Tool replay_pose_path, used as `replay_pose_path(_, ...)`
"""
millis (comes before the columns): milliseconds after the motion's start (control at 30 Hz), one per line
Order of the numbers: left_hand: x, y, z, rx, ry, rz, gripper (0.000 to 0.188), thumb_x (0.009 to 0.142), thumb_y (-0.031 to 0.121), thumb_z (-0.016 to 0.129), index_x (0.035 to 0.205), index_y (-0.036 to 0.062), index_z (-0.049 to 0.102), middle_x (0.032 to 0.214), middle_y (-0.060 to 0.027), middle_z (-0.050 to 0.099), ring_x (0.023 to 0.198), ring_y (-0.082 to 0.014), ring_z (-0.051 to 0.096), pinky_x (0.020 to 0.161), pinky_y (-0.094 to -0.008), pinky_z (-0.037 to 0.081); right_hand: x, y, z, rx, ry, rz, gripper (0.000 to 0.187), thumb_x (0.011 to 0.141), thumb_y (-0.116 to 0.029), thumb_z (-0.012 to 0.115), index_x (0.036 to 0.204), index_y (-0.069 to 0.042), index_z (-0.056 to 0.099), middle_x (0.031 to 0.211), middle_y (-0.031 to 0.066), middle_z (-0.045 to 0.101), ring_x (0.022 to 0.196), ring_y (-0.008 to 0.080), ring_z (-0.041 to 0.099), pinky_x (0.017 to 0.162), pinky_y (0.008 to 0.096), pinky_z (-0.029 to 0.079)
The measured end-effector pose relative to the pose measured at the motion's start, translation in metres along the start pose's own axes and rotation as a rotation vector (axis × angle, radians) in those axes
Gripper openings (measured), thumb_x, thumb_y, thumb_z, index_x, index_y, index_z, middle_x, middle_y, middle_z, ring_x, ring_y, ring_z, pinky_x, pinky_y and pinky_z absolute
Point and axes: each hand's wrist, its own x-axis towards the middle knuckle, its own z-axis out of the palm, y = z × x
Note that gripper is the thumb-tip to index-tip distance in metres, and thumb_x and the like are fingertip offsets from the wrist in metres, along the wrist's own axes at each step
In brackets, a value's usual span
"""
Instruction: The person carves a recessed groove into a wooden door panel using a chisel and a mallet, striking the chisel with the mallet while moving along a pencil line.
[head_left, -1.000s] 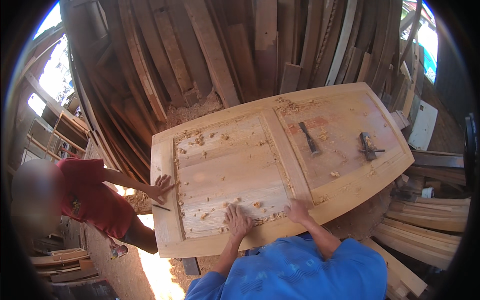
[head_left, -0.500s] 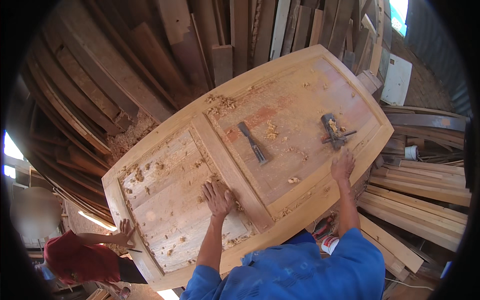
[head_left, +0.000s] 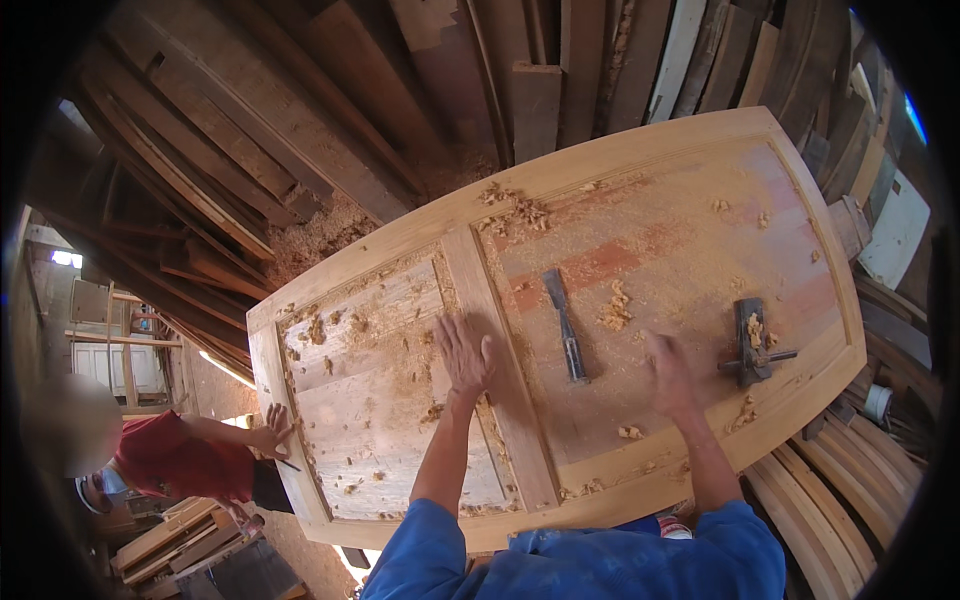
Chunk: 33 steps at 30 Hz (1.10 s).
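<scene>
A large wooden door (head_left: 520, 455) with curved long edges and two sunken panels lies in front of me, strewn with shavings. My left hand (head_left: 463, 358) rests flat on the left panel beside the middle crossbar (head_left: 500, 375), fingers spread and holding nothing. Over the right panel is my right hand (head_left: 674, 378), blurred, its fingers loosely apart and nothing seen in it. Between the crossbar and that hand lies a chisel (head_left: 568, 328), blade pointing away from me. Right of the hand, a dark hand plane (head_left: 748, 343) with a cross handle sits on the panel, shavings on it.
At the left end, another person in a red shirt (head_left: 185, 455) has a hand (head_left: 271, 432) on the door's edge. Dark planks (head_left: 250, 100) lean along the far side. Sawn boards (head_left: 815, 510) are stacked at the lower right, near a white container (head_left: 877, 403).
My right hand has moved left, from beside the hand plane toward the chisel. My left hand stays flat near the crossbar. The view has shifted, and chisel and plane lie where they were.
</scene>
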Motion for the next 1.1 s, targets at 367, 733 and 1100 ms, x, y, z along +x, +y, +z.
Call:
replay_pose_path(367, 0.205, -0.051, 0.029, 0.226, -0.014, 0.194, 0.066, 0.1, 0.037, 0.043, 0.144, -0.0112, 0.036, 0.151, -0.0309, 0.036, 0.143, -0.0457, 0.031, 0.121, -0.0515, 0.02, 0.056, -0.086, 0.115, -0.134, -0.248, 0.266, 0.081, 0.085, -0.023, 0.069, 0.153, -0.008, 0.027, 0.122, 0.0278, 0.054, 0.113, 0.0431, 0.056, 0.092, 0.0487, 0.048)
replay_pose_path(733, 0.13, 0.032, -0.052, -0.104, 0.198, 0.937, 0.078, 0.082, 0.024, 0.076, 0.148, 0.0126, 0.036, 0.11, -0.0156, 0.068, 0.095, -0.0292, 0.069, 0.084, -0.041, 0.058, 0.14, -0.152, 0.072, 0.066, -0.253, -0.033, 0.049, 0.084, -0.01, 0.068, 0.128, 0.002, 0.05, 0.098, 0.0228, 0.063, 0.082, 0.0399, 0.064, 0.072, 0.0468, 0.05)
replay_pose_path(1100, 0.253, 0.021, -0.113, -1.266, -0.104, 0.205, 0.041, 0.087, 0.025, 0.068, 0.117, -0.0013, 0.058, 0.099, -0.013, 0.068, 0.096, -0.0201, 0.064, 0.086, -0.0369, 0.052, 0.271, -0.211, 0.156, -0.023, 0.216, -0.444, 0.035, 0.096, -0.02, 0.057, 0.123, 0.002, 0.054, 0.101, 0.0253, 0.066, 0.093, 0.0431, 0.064, 0.082, 0.0499, 0.052)
